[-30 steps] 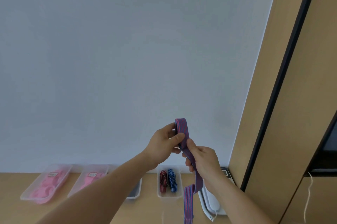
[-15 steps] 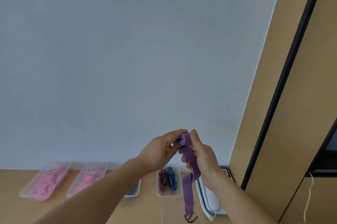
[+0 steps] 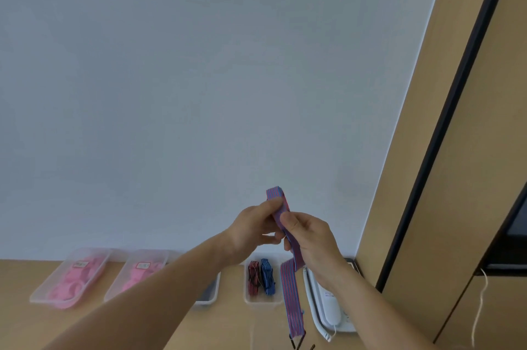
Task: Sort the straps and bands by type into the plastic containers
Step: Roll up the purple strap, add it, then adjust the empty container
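Head view: both hands are raised in front of a pale wall (image 3: 199,79), well above the wooden table (image 3: 25,329). The left hand (image 3: 253,225) pinches the folded upper end of a red-and-blue striped strap (image 3: 291,298) between thumb and fingers. The right hand (image 3: 312,238) grips the same strap just below, thumb pressed on it. The rest of the strap hangs down in front of the table, and a dark hook (image 3: 296,343) at its end is cut off by the bottom edge.

Four clear containers stand in a row along the wall. The leftmost container (image 3: 38,297) and the second container (image 3: 114,294) hold pink pieces, and their labels are too small to read. The left forearm hides most of the third container (image 3: 210,295). The fourth container (image 3: 263,300) holds a red-and-black band (image 3: 253,278) beside a blue band (image 3: 267,278). A white telephone (image 3: 329,304) lies right of it, partly behind the right wrist. A wooden panel (image 3: 413,207) and a white cord (image 3: 482,307) are at the right.
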The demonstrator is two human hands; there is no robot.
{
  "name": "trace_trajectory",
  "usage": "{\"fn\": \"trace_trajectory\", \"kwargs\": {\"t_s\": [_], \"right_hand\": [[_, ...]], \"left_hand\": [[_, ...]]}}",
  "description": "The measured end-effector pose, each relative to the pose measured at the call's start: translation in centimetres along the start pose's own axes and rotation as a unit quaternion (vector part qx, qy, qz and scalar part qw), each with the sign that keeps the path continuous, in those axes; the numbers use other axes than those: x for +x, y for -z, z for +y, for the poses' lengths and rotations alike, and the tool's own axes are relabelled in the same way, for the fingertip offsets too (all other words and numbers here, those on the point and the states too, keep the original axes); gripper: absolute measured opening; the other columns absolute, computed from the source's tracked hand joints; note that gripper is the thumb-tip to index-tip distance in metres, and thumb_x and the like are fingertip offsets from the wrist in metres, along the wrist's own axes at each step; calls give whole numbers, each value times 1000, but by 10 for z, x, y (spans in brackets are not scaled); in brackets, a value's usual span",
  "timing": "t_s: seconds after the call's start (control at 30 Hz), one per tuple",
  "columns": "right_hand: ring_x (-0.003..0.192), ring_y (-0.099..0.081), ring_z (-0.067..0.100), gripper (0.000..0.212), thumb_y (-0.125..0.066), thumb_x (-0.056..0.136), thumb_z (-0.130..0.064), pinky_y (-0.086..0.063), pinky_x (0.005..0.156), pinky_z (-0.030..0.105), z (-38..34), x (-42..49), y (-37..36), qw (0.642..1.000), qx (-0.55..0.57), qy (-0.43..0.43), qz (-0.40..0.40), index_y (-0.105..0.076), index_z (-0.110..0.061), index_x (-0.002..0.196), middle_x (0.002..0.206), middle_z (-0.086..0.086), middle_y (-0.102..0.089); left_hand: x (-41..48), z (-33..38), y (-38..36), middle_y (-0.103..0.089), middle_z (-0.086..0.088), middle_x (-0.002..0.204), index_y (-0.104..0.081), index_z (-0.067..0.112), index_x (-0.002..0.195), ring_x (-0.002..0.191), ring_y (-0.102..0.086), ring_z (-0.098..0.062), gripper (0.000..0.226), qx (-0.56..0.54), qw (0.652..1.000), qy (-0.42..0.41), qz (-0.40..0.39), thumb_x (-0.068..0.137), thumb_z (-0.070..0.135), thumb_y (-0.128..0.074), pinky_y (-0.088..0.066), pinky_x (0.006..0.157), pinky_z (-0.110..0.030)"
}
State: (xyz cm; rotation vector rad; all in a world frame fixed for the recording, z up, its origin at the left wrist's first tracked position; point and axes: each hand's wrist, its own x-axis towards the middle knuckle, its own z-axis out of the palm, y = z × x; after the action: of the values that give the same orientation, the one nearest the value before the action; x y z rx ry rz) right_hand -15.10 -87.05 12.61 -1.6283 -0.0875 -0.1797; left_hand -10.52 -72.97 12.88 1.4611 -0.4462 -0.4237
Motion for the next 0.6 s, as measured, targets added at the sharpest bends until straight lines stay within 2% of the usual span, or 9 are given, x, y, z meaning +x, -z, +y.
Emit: {"fn": "trace_trajectory", "kwargs": {"t_s": [0.07,0.13,0.2,0.33,0.43,0.53,0.6], "right_hand": [[51,-50,15,41,-60,90,-39,-43,52,22,0,0,1,999,-31,-6,11,-70,0,84,62,5,-64],[49,-50,16,47,-58,93,-40,-42,48,22,2,1,3,998,-50,-28,25,-69,5,84,58,4,-63],[48,-49,18,51,-57,94,-42,-42,47,23,4,0,5,997,-60,-40,39,-68,6,81,54,4,-61],[45,-51,18,57,-57,94,-46,-43,48,24,2,-1,4,995,-76,-43,56,-67,8,76,51,6,-61],[53,-58,18,53,-58,94,-45,-47,59,31,6,1,5,992,-105,-35,61,-69,3,74,55,7,-67],[68,-66,28,34,-61,95,-31,-50,77,36,10,-1,9,995,-84,-25,43,-69,-4,74,62,11,-70],[60,-63,26,24,-62,94,-19,-51,70,32,11,-2,12,999,-33,-40,13,-67,1,82,63,13,-66]], "left_hand": [[0,0,-1,-63,-15,81,-62,-2,94,78,-59,-29,47,-9,999,-29,12,95,44,-52,-46,93,-44],[2,0,1,-73,-12,103,-68,2,102,95,-67,-33,37,-13,998,-38,52,96,36,-57,-47,99,-46],[6,-1,4,-71,-15,114,-70,8,103,109,-65,-37,28,-17,997,-36,66,93,33,-62,-46,101,-50],[5,0,5,-68,-23,110,-66,-6,108,91,-67,-34,40,-42,998,-17,49,91,29,-59,-50,89,-44],[6,1,3,-67,-28,112,-66,-8,109,95,-67,-42,43,-44,996,-30,69,84,27,-62,-51,94,-52],[11,4,6,-67,-30,108,-66,-7,101,97,-66,-46,25,-86,989,-46,113,94,15,-57,-51,96,-57],[15,8,12,-66,-27,106,-64,-6,102,95,-66,-44,22,-112,983,-48,138,98,10,-50,-52,95,-56]]}}
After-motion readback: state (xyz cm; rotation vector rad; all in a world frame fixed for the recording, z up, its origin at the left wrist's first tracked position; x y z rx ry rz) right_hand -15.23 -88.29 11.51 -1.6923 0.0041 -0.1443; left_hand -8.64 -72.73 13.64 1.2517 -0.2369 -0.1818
